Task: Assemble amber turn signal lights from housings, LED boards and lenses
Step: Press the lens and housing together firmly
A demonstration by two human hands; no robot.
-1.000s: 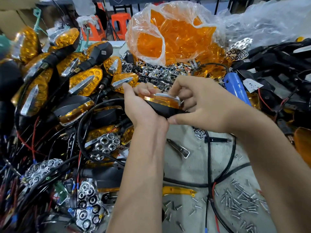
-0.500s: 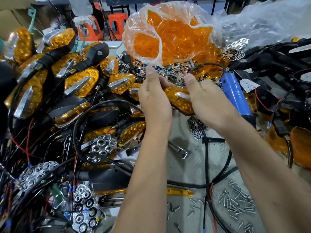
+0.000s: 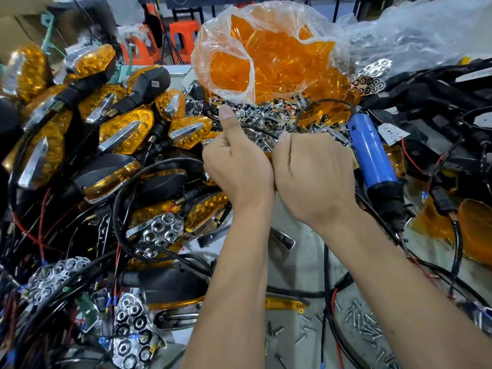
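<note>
Your grip is closed on both sides: your left hand (image 3: pixel 238 166) and right hand (image 3: pixel 314 171) are curled into fists pressed knuckle to knuckle, backs toward you, left thumb sticking up. What they clench is almost wholly hidden; only a thin amber sliver (image 3: pixel 268 155) shows in the seam between them, so you cannot tell for certain what part it is. Your hands hang above the tabletop (image 3: pixel 298 262), just in front of the heap of chrome pieces (image 3: pixel 266 118). Behind that sits the clear bag of amber lenses (image 3: pixel 266 57). The blue screwdriver (image 3: pixel 372 161) lies just right of your right hand. Finished amber lights (image 3: pixel 125 131) pile up on your left among black wires, and loose screws (image 3: pixel 364 323) are scattered near your right forearm.
</note>
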